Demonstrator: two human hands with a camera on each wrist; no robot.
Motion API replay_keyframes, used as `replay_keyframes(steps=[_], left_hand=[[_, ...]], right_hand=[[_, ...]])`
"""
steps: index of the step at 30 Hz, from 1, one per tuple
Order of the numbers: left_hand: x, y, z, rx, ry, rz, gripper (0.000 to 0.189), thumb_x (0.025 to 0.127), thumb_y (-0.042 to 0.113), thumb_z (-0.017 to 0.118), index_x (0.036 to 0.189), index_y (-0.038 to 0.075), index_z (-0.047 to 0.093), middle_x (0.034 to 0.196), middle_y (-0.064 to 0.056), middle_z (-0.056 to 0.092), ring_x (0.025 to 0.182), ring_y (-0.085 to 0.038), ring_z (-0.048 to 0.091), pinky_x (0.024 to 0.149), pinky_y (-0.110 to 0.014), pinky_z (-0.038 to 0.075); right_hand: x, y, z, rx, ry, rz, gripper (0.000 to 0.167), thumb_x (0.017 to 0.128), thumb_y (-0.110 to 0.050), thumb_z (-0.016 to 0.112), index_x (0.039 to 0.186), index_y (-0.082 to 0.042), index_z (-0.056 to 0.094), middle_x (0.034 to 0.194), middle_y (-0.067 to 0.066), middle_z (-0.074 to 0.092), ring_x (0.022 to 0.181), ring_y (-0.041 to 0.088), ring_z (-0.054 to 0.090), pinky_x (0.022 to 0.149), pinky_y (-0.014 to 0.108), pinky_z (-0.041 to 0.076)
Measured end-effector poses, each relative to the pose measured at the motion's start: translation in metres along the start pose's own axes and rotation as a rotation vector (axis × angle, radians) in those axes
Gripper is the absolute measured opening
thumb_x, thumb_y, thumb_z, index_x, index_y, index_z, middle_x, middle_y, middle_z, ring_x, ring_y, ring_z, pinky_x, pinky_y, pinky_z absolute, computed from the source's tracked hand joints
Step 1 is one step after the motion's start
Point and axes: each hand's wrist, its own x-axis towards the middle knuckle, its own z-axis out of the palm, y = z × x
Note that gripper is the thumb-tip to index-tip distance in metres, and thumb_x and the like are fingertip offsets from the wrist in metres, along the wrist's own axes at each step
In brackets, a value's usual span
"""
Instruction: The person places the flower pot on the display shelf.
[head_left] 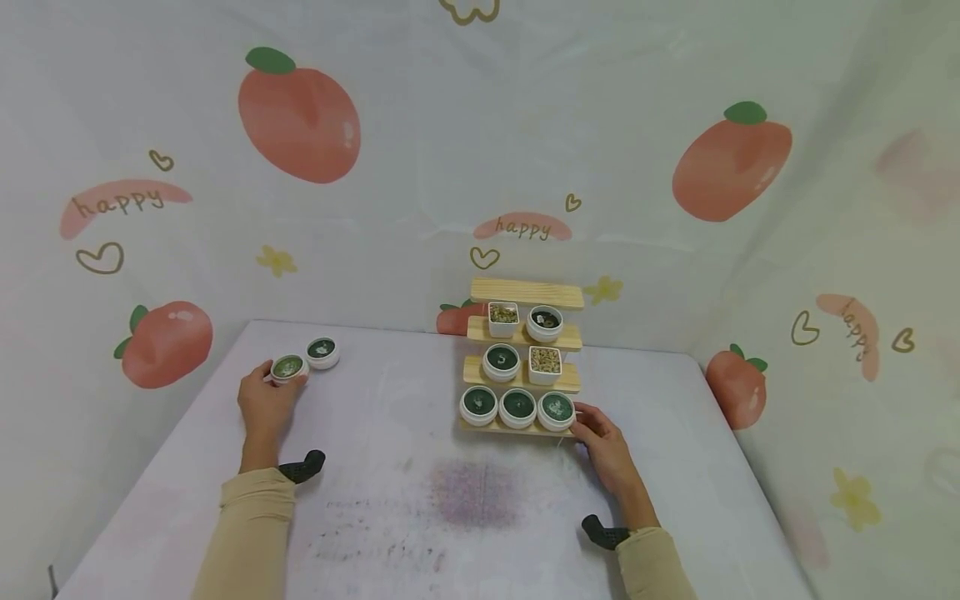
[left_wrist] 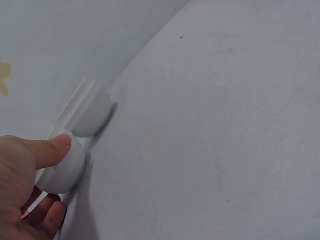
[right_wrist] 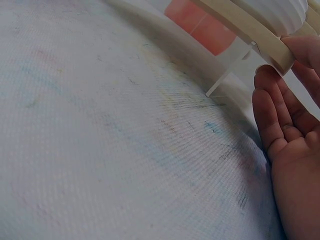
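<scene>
At the left side of the table, my left hand grips a small white round pot with a green top, thumb on one side and fingers round the other. A second round pot stands right beside it, farther back. My right hand is at the right end of a tiered wooden display stand. In the right wrist view its thumb lies over the end of the lowest wooden shelf and its fingertips come up under it, pinching it. Just above that thumb sits a white round pot.
Two more round pots, a left one and a middle one, share the lowest shelf. Higher shelves carry round pots and square pots, among them one with a grainy top. The top shelf touches the patterned backdrop in the head view.
</scene>
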Motion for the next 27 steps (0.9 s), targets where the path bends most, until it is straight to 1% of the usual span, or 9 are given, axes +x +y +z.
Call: replay_keyframes(steps=[3,7,9,11,15,18,21,24,27], left_hand=[[0.001,-0.001,0.0,0.001,0.0,-0.02,0.077,0.092,0.021,0.073,0.156,-0.001,0.036,0.15,-0.029,0.046,0.135,-0.039,0.052,0.108,-0.048,0.047],[0.0,-0.004,-0.002,-0.002,-0.002,-0.047,0.077,0.091,0.022,0.074,0.156,0.0,0.037,0.15,-0.028,0.047,0.136,-0.039,0.052,0.111,-0.05,0.046],[-0.001,-0.006,-0.003,-0.004,0.004,-0.055,0.077,0.091,0.023,0.076,0.155,0.001,0.038,0.149,-0.027,0.049,0.135,-0.038,0.053,0.107,-0.047,0.048],[-0.002,-0.008,-0.003,-0.005,0.014,-0.064,0.078,0.09,0.026,0.077,0.154,0.003,0.04,0.147,-0.024,0.05,0.133,-0.035,0.054,0.101,-0.04,0.05],[-0.001,-0.009,-0.005,-0.002,0.038,-0.075,0.079,0.089,0.036,0.077,0.154,0.008,0.041,0.145,-0.018,0.051,0.123,-0.026,0.055,0.087,-0.026,0.045],[-0.001,-0.002,-0.007,-0.007,0.069,-0.041,0.077,0.089,0.038,0.078,0.152,0.008,0.044,0.142,-0.017,0.053,0.111,-0.018,0.054,0.081,-0.022,0.041],[-0.003,0.008,-0.01,-0.009,0.114,0.007,0.074,0.088,0.036,0.079,0.149,0.008,0.048,0.138,-0.015,0.054,0.099,-0.01,0.051,0.077,-0.018,0.04],[-0.003,0.019,-0.011,-0.021,0.155,0.055,0.073,0.086,0.036,0.081,0.147,0.008,0.052,0.132,-0.013,0.055,0.094,-0.003,0.049,0.074,-0.013,0.04],[-0.006,0.032,-0.012,-0.043,0.186,0.111,0.07,0.085,0.035,0.082,0.144,0.008,0.054,0.129,-0.012,0.056,0.093,-0.001,0.048,0.074,-0.01,0.039]], right_hand=[[0.0,0.001,0.001,0.016,0.003,-0.001,0.042,0.096,-0.011,0.069,0.136,-0.007,0.058,0.102,-0.013,0.066,0.099,0.005,0.061,0.084,0.019,0.052],[0.0,0.002,0.002,0.025,-0.002,-0.011,0.038,0.095,-0.011,0.07,0.132,-0.008,0.06,0.101,-0.013,0.067,0.097,0.005,0.061,0.083,0.02,0.051],[0.0,0.003,0.002,0.025,-0.008,-0.014,0.037,0.096,-0.012,0.07,0.132,-0.01,0.061,0.101,-0.014,0.067,0.097,0.006,0.061,0.083,0.021,0.051],[0.0,0.002,0.002,0.021,-0.012,-0.017,0.037,0.096,-0.013,0.069,0.132,-0.011,0.061,0.101,-0.015,0.067,0.098,0.005,0.061,0.084,0.02,0.051],[0.001,0.002,0.002,0.027,-0.017,-0.022,0.038,0.096,-0.013,0.069,0.133,-0.009,0.06,0.102,-0.014,0.068,0.098,0.005,0.061,0.083,0.02,0.051],[0.001,0.002,0.001,0.045,-0.018,-0.028,0.039,0.095,-0.01,0.069,0.133,-0.007,0.059,0.101,-0.012,0.068,0.097,0.006,0.061,0.083,0.021,0.051],[0.0,0.002,0.001,0.051,-0.016,-0.026,0.037,0.095,-0.01,0.07,0.131,-0.008,0.061,0.101,-0.012,0.068,0.096,0.006,0.061,0.082,0.021,0.051],[-0.001,0.001,0.001,0.049,-0.017,-0.025,0.035,0.095,-0.011,0.07,0.129,-0.011,0.062,0.101,-0.013,0.068,0.097,0.006,0.062,0.083,0.021,0.051],[-0.001,0.001,0.0,0.057,-0.017,-0.031,0.035,0.095,-0.01,0.07,0.129,-0.011,0.062,0.1,-0.013,0.068,0.096,0.005,0.062,0.082,0.021,0.051]])
